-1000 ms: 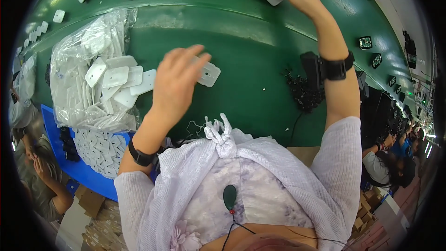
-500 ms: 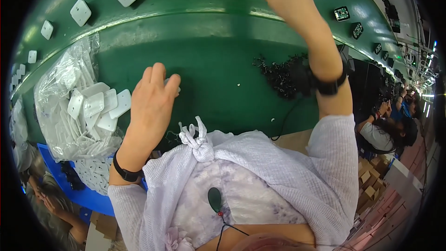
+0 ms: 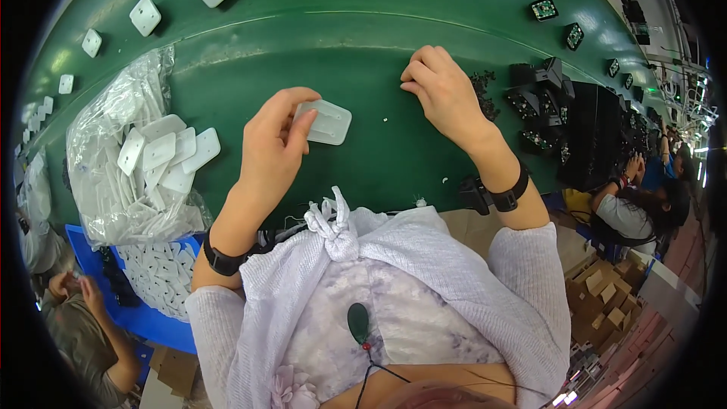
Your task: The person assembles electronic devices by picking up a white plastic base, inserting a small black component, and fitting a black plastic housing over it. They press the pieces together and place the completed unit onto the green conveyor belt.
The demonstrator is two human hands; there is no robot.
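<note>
Near the centre of the frame, the left hand (image 3: 274, 136) is pinching a translucent white, rounded-rectangular plastic plate (image 3: 332, 125) by its left side, thumb against fingers, over the green tabletop (image 3: 394, 163). Right of centre, the right hand (image 3: 445, 97) is hanging with fingers loosely curled; I can't tell whether the fingertips are hiding something small. If that one-sided pinch is loosening, the plate could slip; a careless rightward sweep could scatter the heap of small black parts (image 3: 485, 91) lying just beside the right hand.

Smooth plastic plate (image 3: 330, 123), glossy green tabletop (image 3: 363, 174), crinkled clear plastic bag (image 3: 98, 144).
</note>
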